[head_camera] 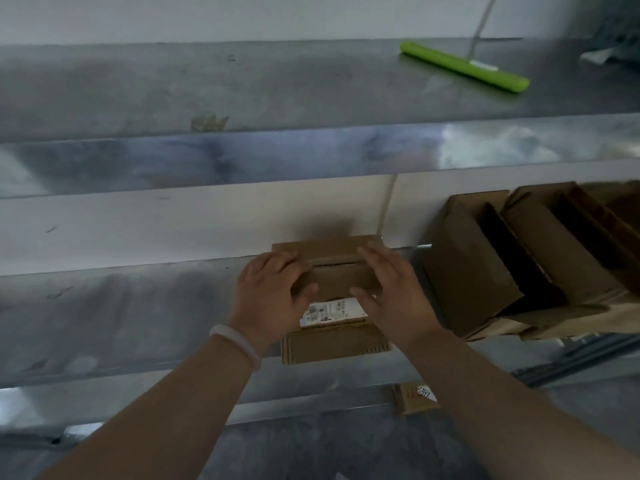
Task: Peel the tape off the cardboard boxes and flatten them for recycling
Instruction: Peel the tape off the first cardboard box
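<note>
Looking down from the head view at a small cardboard box (332, 282), set on the steel bench (138, 313) close to the back wall, flaps closed, with a dark seam (334, 261) across the top and a white shipping label (332, 311) on the near flap. Held at its left end by the left grip (266, 292), fingers curled over the top toward the seam and thumb pressed onto the near flap, a pale bracelet (235, 344) at the wrist. Flanked at its right end by the right grip (394, 292), fingers laid nearly straight over the top, thumb touching the flap, nothing pinched. Too dim and blurred to make out the tape itself. Probably light and empty, stiff along the corrugated edges yet easy to crush at mid-panel, so best steadied by the ends and worked at the seam, starting from a loose tape end near a corner. Just beside it to the right, opened cardboard boxes (471, 271) lying tipped together. Up on the upper shelf (207, 81), a green squeegee head (464, 66). Lower down, a cardboard scrap (414, 398) with handwriting.
</note>
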### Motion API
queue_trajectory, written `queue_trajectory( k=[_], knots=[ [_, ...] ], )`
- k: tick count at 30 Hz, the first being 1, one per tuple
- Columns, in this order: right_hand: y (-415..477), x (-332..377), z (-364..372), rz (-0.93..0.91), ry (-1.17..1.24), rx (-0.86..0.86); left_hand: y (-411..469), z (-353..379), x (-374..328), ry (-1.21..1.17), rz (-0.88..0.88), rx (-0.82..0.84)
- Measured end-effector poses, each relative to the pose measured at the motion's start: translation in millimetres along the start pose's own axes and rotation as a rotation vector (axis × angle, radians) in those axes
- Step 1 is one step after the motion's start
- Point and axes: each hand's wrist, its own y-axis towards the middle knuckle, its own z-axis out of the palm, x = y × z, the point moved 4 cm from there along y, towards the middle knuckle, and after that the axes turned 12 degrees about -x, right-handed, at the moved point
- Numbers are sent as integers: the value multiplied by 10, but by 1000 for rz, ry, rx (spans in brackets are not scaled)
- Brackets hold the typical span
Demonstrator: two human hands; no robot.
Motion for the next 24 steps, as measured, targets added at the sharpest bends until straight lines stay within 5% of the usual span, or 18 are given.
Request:
queue_trajectory(
  k=[4, 9, 17, 24],
  knots=[
    [-243, -341, -45, 576, 308, 24, 170, 39, -168, 163, 42, 14],
    [-353, -503, -82, 746, 360, -60, 219, 276, -387, 154, 119, 198],
    [-309, -507, -218, 702, 229, -152, 242, 312, -385, 181, 77, 184],
    [-235, -482, -182, 486, 110, -12, 238, 317, -408, 208, 72, 144]
  ],
)
